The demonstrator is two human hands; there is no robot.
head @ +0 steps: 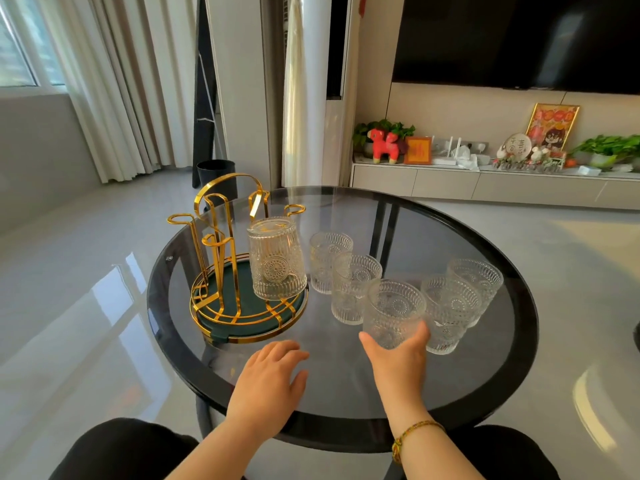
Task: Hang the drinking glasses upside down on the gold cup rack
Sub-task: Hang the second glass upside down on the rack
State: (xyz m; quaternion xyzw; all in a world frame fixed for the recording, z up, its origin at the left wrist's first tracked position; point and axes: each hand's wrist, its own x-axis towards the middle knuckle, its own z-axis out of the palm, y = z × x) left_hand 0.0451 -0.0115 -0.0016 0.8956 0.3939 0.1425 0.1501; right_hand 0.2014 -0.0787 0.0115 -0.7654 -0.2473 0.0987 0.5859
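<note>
The gold cup rack [221, 237] stands on a round dark green tray at the left of the glass table. One patterned clear glass [277, 259] hangs upside down on its right front prong. Several more glasses stand upright to the right of the rack, among them one at the back [329, 261] and one at the far right [476, 284]. My right hand [398, 362] grips the nearest upright glass [394, 311] from below and behind. My left hand [268, 382] lies flat on the table with fingers apart, just in front of the tray, holding nothing.
The round smoked-glass table [485, 393] has a black rim. My dark-clothed knees show under its near edge. Beyond it are a black bin [216, 174], curtains, a low white cabinet [485, 185] with ornaments and plants, and a dark screen on the wall.
</note>
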